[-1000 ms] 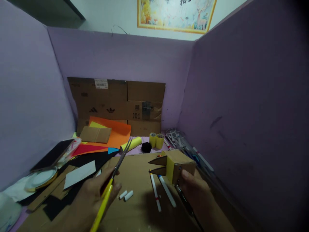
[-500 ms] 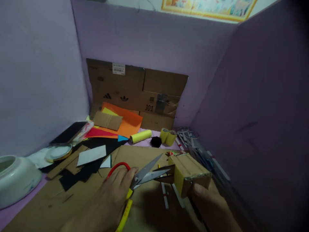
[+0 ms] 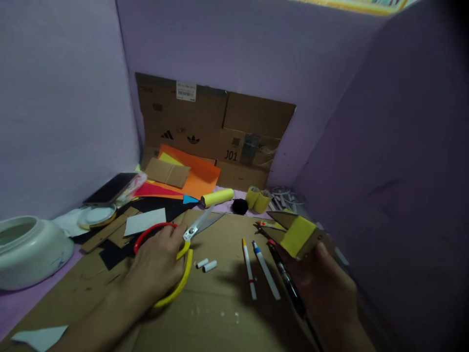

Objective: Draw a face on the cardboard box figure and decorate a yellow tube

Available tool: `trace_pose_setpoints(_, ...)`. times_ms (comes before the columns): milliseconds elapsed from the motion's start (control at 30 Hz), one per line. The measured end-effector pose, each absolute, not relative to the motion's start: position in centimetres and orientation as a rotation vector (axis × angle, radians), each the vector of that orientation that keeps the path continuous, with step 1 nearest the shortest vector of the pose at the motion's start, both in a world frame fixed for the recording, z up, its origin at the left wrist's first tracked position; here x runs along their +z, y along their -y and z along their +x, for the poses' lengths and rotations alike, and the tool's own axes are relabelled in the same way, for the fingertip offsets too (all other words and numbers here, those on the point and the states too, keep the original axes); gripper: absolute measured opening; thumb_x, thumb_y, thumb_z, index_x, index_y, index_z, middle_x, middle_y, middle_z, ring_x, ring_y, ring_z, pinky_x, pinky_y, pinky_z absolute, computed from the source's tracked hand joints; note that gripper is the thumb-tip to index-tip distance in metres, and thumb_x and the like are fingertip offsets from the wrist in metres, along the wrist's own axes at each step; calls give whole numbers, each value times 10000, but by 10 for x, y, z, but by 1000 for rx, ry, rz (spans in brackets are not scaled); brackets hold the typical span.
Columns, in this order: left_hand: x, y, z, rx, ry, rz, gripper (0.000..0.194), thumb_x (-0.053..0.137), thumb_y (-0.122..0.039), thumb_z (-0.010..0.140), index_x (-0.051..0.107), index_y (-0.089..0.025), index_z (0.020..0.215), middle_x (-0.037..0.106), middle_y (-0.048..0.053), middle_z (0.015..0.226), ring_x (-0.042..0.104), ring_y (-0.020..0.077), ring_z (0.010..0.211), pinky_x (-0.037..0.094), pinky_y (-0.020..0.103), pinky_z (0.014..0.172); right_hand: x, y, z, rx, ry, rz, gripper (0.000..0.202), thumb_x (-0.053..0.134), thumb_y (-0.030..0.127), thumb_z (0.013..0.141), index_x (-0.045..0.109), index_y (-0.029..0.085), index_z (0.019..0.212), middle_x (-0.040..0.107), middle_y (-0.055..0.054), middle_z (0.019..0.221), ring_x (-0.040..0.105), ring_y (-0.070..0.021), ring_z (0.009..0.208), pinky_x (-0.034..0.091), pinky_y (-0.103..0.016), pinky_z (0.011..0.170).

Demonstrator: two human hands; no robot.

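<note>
Scissors [image 3: 190, 233] with one red and one yellow handle are in my left hand [image 3: 157, 266], fingers closed around them, blades partly apart and pointing up and right. My right hand [image 3: 326, 278] grips a small cardboard box [image 3: 298, 237] with a yellow face and flaps pointing left. Beneath that hand lies a black tool with a cord [image 3: 287, 281]. Two white pens, one with an orange tip [image 3: 248, 269] and one with a blue band [image 3: 266, 271], lie on the cardboard sheet [image 3: 205, 318] between my hands. Two short white tubes [image 3: 206, 265] rest near the scissors.
A white ceramic pot [image 3: 32, 254] stands at the left, near a phone [image 3: 112, 188]. Orange paper [image 3: 205, 178] and a yellow roll [image 3: 217, 197] lie further back, beside black yarn [image 3: 240, 206] and two yellow rolls [image 3: 258, 199]. Cardboard [image 3: 186, 115] leans on the back wall.
The scissors in my left hand have moved left, away from the box. My right hand has tilted the box, bringing its yellow face up. The view has dipped, and the white tubes now show.
</note>
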State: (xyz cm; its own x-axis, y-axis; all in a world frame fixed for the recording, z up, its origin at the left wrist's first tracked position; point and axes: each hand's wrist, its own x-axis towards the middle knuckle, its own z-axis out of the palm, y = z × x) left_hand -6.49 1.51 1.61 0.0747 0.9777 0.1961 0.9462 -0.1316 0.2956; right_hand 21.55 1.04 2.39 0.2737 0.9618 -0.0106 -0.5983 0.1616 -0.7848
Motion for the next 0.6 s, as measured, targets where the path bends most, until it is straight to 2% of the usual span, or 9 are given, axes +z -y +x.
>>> trace_pose_setpoints(100, 5, -29, -70, 444, -2083, 2184, 413, 513, -184, 761, 609, -113, 1156, 623, 160, 919, 635, 367, 868, 508, 459, 698, 28, -12, 208, 1279, 439, -743, 382, 792, 419, 649, 720, 301, 1005, 757, -6, 1076, 686, -272, 1014, 525, -464, 903)
trace_pose_setpoints(200, 4, -34, -73, 540, -2042, 2190, 432, 583, -236, 739, 633, -75, 1137, 627, 193, 1003, 605, 375, 979, 501, 477, 820, 24, -11, 194, 1473, 379, -718, 407, 775, 491, 670, 723, 286, 1017, 773, -38, 1024, 708, -284, 955, 533, -463, 863)
trace_pose_setpoints(300, 16, -23, -68, 727, -1943, 2216, 454, 576, -279, 761, 608, -155, 1197, 593, 152, 1211, 532, 339, 1161, 437, 463, 983, 19, -6, 174, 1703, 350, -672, 409, 746, 524, 716, 731, 244, 1014, 775, -74, 1005, 715, -280, 927, 536, -430, 840)
trace_pose_setpoints(367, 23, -10, -59, 933, -1692, 2080, 497, 609, -331, 761, 568, -224, 1245, 588, 102, 1277, 544, 308, 1181, 441, 438, 1002, 17, -2, 158, 1816, 342, -632, 421, 757, 519, 716, 731, 219, 1011, 771, -74, 1013, 712, -263, 919, 536, -396, 836)
trace_pose_setpoints(433, 24, 2, -47, 1109, -1390, 1810, 676, 686, -365, 721, 465, -273, 1353, 561, 82, 1345, 524, 313, 1231, 417, 458, 1038, 15, 3, 141, 1905, 379, -590, 431, 750, 512, 733, 721, 212, 1041, 765, -65, 1026, 704, -240, 907, 538, -355, 803)
trace_pose_setpoints(500, 21, 6, -37, 1183, -1140, 1562, 853, 747, -356, 674, 358, -266, 1427, 512, 105, 1411, 516, 325, 1254, 439, 454, 1026, 13, 6, 126, 1991, 466, -544, 425, 695, 513, 793, 695, 227, 1107, 756, -57, 1041, 693, -218, 889, 533, -327, 761)
trace_pose_setpoints(533, 18, 5, -34, 1197, -1044, 1473, 903, 771, -343, 647, 342, -230, 1434, 541, 133, 1380, 548, 334, 1219, 460, 455, 1004, 12, 6, 119, 2031, 527, -528, 429, 649, 523, 828, 674, 240, 1149, 750, -56, 1050, 688, -212, 884, 529, -324, 749)
trace_pose_setpoints(600, 14, -3, -32, 1225, -981, 1386, 857, 782, -335, 635, 396, -152, 1379, 645, 171, 1229, 639, 341, 1079, 521, 452, 915, 13, 2, 111, 2074, 693, -573, 477, 509, 584, 888, 635, 251, 1206, 738, -72, 1060, 682, -217, 873, 525, -338, 727)
